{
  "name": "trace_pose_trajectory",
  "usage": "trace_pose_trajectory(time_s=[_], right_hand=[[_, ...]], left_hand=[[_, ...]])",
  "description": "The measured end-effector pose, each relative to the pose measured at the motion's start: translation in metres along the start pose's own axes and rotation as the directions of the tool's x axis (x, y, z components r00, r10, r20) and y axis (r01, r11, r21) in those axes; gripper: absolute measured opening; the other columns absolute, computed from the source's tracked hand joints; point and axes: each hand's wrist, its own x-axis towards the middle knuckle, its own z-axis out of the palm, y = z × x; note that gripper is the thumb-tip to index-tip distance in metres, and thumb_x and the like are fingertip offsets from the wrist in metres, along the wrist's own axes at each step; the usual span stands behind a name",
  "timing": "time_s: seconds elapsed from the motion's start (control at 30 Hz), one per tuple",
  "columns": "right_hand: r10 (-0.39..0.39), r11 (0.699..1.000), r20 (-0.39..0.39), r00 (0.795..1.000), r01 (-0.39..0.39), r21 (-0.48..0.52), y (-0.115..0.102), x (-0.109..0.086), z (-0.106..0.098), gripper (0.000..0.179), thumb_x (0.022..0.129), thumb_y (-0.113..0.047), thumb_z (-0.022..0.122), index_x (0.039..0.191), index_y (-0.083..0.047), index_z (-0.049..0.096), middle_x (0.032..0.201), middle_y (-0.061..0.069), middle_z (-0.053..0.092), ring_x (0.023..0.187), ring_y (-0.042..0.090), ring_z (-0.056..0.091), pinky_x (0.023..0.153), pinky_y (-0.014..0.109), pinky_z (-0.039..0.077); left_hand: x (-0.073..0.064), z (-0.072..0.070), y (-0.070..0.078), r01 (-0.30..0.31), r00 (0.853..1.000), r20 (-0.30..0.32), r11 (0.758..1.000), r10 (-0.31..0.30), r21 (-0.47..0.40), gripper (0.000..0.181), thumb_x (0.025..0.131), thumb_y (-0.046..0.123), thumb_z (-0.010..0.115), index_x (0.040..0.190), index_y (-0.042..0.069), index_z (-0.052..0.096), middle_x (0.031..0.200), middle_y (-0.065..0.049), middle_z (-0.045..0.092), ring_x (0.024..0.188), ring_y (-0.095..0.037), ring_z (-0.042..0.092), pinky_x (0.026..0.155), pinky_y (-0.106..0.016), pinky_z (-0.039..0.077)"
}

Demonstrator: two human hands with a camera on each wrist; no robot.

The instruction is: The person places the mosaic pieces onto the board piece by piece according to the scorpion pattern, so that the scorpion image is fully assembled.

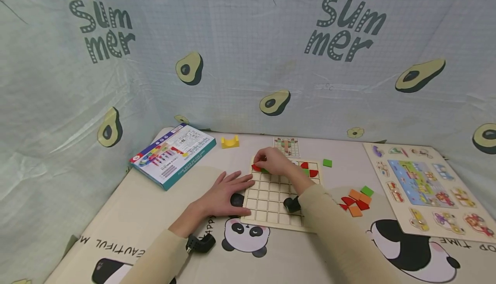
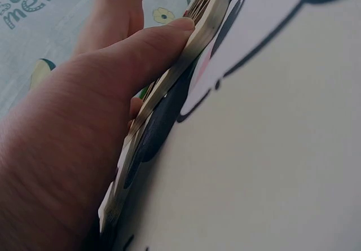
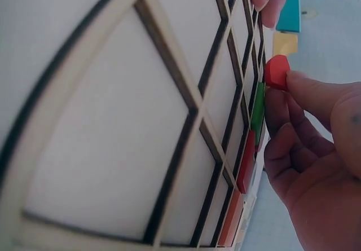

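Observation:
A wooden grid board (image 1: 262,196) lies on the table in front of me. My left hand (image 1: 226,194) rests at its left side with the fingers spread, fingertips and thumb on the edge. In the left wrist view the thumb (image 2: 163,42) lies along the board's rim. At the far left corner of the grid, my right hand (image 1: 273,161) pinches a red rounded tile (image 3: 277,72) between thumb and fingers. A green tile (image 3: 258,107) and a red tile (image 3: 246,163) sit in cells nearby. More red tiles (image 1: 313,173) fill cells at the far right corner.
Loose orange, red and green tiles (image 1: 355,211) lie right of the board, with one green tile (image 1: 327,162) farther back. A pattern card (image 1: 286,147) is behind it. A box (image 1: 174,155), a yellow block (image 1: 230,142) and a picture puzzle board (image 1: 395,168) stand around.

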Motion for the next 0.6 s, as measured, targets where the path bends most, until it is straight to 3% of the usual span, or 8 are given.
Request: trace_pose_trajectory(time_s=[0.6], right_hand=[[0.013,0.995,-0.020,1.000,-0.014,-0.094,0.0002,0.0002,0.0019,0.008,0.096,-0.010,0.067,0.089,-0.008,0.069,0.080,0.000,0.061,0.073,0.015,0.054,0.070,0.030,0.048]], left_hand=[[-0.0017,-0.0031,0.0025,-0.022,1.000,-0.013,1.000,0.021,-0.006,0.082,0.085,0.063,0.069,0.153,0.023,0.047,0.162,0.005,0.034,0.152,-0.030,0.018,0.117,-0.063,0.003]])
